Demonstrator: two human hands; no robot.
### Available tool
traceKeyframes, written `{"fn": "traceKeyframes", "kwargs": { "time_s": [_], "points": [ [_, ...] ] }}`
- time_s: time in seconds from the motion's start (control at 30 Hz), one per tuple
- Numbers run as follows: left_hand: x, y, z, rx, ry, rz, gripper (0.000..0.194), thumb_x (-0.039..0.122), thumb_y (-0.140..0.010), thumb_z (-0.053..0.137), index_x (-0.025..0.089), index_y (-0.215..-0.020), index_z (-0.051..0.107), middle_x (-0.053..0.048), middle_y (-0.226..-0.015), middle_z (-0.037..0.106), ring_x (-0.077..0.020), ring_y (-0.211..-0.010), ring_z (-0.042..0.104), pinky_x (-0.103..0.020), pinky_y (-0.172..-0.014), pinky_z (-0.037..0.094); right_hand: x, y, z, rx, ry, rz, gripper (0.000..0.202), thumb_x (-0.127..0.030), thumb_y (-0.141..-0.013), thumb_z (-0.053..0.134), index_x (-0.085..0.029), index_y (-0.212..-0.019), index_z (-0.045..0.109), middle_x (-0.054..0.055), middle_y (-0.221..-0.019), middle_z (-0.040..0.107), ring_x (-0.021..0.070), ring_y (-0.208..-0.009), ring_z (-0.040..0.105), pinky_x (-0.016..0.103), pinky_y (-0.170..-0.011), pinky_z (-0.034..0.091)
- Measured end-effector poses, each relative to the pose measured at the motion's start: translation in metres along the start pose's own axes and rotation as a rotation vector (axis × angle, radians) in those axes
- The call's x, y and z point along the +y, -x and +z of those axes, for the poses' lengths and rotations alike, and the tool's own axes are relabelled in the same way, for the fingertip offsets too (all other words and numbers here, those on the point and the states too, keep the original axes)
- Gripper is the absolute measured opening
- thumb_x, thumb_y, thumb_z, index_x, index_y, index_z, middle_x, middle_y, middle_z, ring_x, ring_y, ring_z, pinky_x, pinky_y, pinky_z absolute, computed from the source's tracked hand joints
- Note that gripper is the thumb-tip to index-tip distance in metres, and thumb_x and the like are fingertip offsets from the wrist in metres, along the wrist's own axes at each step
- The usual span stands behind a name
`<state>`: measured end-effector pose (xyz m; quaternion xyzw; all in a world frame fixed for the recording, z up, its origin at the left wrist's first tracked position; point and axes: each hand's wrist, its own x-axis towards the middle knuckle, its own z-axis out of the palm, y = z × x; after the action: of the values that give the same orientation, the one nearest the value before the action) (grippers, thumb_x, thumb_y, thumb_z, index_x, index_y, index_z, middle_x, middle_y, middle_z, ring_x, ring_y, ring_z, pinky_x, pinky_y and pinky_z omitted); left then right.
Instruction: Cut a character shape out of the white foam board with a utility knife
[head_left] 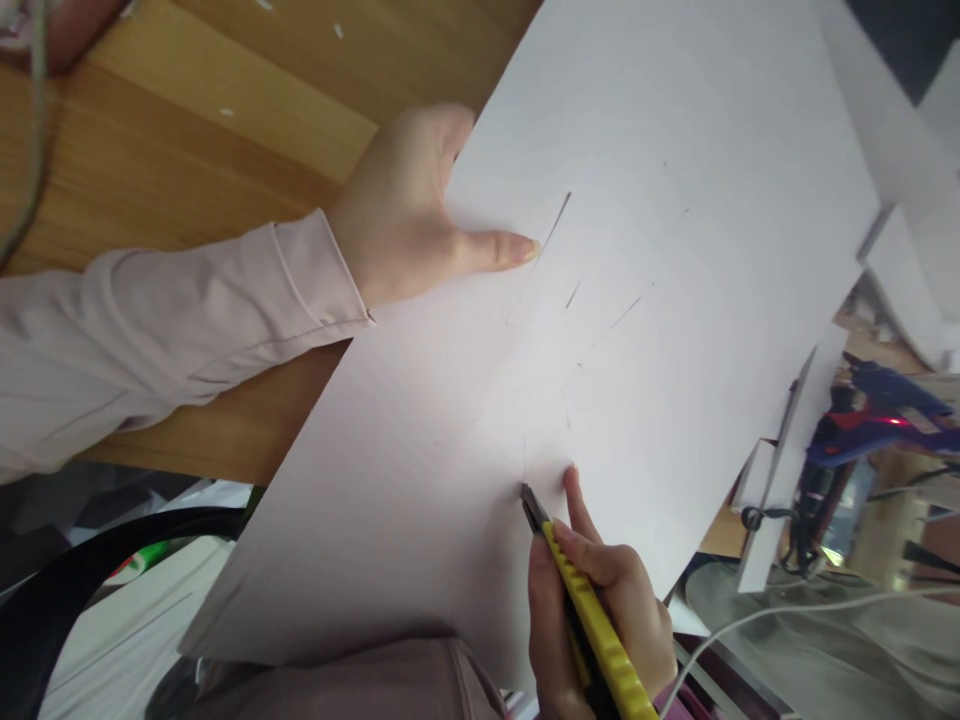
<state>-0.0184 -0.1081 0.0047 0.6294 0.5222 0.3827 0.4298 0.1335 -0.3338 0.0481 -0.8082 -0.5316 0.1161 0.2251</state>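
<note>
A large white board (675, 330) lies at a slant across the view, with several short thin cuts or lines on its face. My left hand (420, 210) holds the board's upper left edge, its thumb flat on top near one dark slit and its other fingers hidden beneath. In my right hand (600, 610) is a yellow utility knife (600, 630), gripped between thumb and fingers. The knife's dark tip touches the board low in the middle, at the lower end of a faint line. One finger of that hand rests on the board.
Beneath the board is a wooden table (225, 160) with small white scraps. A blue glue gun (885, 410), cables and white board pieces sit at the right. A black curved chair part (112, 550) is at the lower left.
</note>
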Motion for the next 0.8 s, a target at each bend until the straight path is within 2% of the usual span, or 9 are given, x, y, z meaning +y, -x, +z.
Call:
{"fn": "traceKeyframes", "kwargs": {
  "time_s": [0.13, 0.27, 0.4, 0.5, 0.6, 0.67, 0.73, 0.8],
  "points": [
    [-0.003, 0.002, -0.002, -0.046, -0.002, -0.01, 0.032, 0.018, -0.064, 0.085, 0.009, -0.087, 0.063, 0.001, -0.092, 0.065, -0.0144, -0.089, 0.063, -0.029, -0.079, 0.047, 0.001, 0.0, 0.001, 0.006, 0.061, -0.007, 0.017, -0.023, -0.088, 0.067, -0.019, -0.074, 0.059, 0.013, -0.118, 0.075, 0.0051, -0.038, 0.054, 0.019, -0.038, 0.042],
    [-0.007, 0.002, -0.002, -0.069, 0.049, -0.004, 0.041, 0.018, -0.066, 0.085, 0.006, -0.1, 0.065, -0.005, -0.108, 0.07, -0.0209, -0.102, 0.067, -0.035, -0.088, 0.052, 0.012, 0.002, -0.001, -0.029, -0.018, -0.02, 0.016, -0.026, -0.088, 0.066, -0.019, -0.075, 0.058, 0.018, -0.121, 0.072, 0.0061, -0.037, 0.055, 0.02, -0.038, 0.041],
    [-0.01, 0.001, -0.002, -0.087, 0.088, -0.007, 0.049, 0.023, -0.067, 0.084, 0.007, -0.11, 0.066, -0.011, -0.114, 0.071, -0.0262, -0.109, 0.067, -0.042, -0.095, 0.052, 0.027, 0.0, -0.003, -0.12, -0.146, -0.007, 0.012, -0.028, -0.087, 0.064, -0.021, -0.079, 0.058, 0.018, -0.122, 0.072, 0.0148, -0.052, 0.07, 0.023, -0.045, 0.05],
    [-0.01, 0.001, -0.003, -0.122, 0.135, -0.046, 0.055, 0.031, -0.065, 0.086, 0.007, -0.11, 0.066, -0.014, -0.114, 0.072, -0.0279, -0.104, 0.068, -0.044, -0.09, 0.054, 0.036, -0.004, -0.005, -0.143, -0.258, -0.077, 0.005, -0.025, -0.088, 0.061, -0.024, -0.084, 0.058, 0.01, -0.099, 0.079, 0.0243, -0.081, 0.078, 0.025, -0.055, 0.058],
    [-0.01, 0.002, -0.003, -0.126, 0.191, -0.052, 0.053, 0.038, -0.064, 0.085, 0.008, -0.104, 0.067, -0.015, -0.111, 0.073, -0.0261, -0.098, 0.069, -0.041, -0.086, 0.055, 0.042, -0.01, -0.006, -0.164, -0.333, -0.225, 0.007, -0.018, -0.087, 0.059, -0.025, -0.091, 0.059, 0.0, -0.065, 0.071, 0.0258, -0.095, 0.077, 0.023, -0.058, 0.061],
    [-0.009, 0.003, -0.003, -0.099, 0.213, -0.074, 0.054, 0.041, -0.061, 0.086, 0.009, -0.1, 0.066, -0.015, -0.109, 0.073, -0.0257, -0.096, 0.069, -0.039, -0.085, 0.055, 0.041, -0.014, -0.008, -0.164, -0.344, -0.313, 0.011, -0.015, -0.087, 0.058, -0.025, -0.092, 0.058, -0.005, -0.055, 0.06, 0.022, -0.085, 0.078, 0.022, -0.063, 0.062],
    [-0.008, 0.004, -0.002, -0.107, 0.233, -0.117, 0.055, 0.044, -0.059, 0.086, 0.011, -0.097, 0.065, -0.015, -0.107, 0.074, -0.0262, -0.094, 0.069, -0.039, -0.082, 0.055, 0.038, -0.018, -0.012, -0.136, -0.345, -0.39, 0.013, -0.013, -0.087, 0.057, -0.025, -0.092, 0.055, -0.009, -0.054, 0.053, 0.015, -0.062, 0.073, 0.029, -0.082, 0.064],
    [-0.007, 0.005, -0.002, -0.113, 0.248, -0.145, 0.059, 0.048, -0.057, 0.087, 0.011, -0.097, 0.065, -0.015, -0.107, 0.074, -0.0261, -0.094, 0.069, -0.038, -0.081, 0.055, 0.033, -0.021, -0.017, -0.105, -0.35, -0.464, 0.014, -0.011, -0.087, 0.055, -0.025, -0.091, 0.053, -0.011, -0.057, 0.053, 0.0093, -0.048, 0.062, 0.041, -0.103, 0.057]
  ]
}}
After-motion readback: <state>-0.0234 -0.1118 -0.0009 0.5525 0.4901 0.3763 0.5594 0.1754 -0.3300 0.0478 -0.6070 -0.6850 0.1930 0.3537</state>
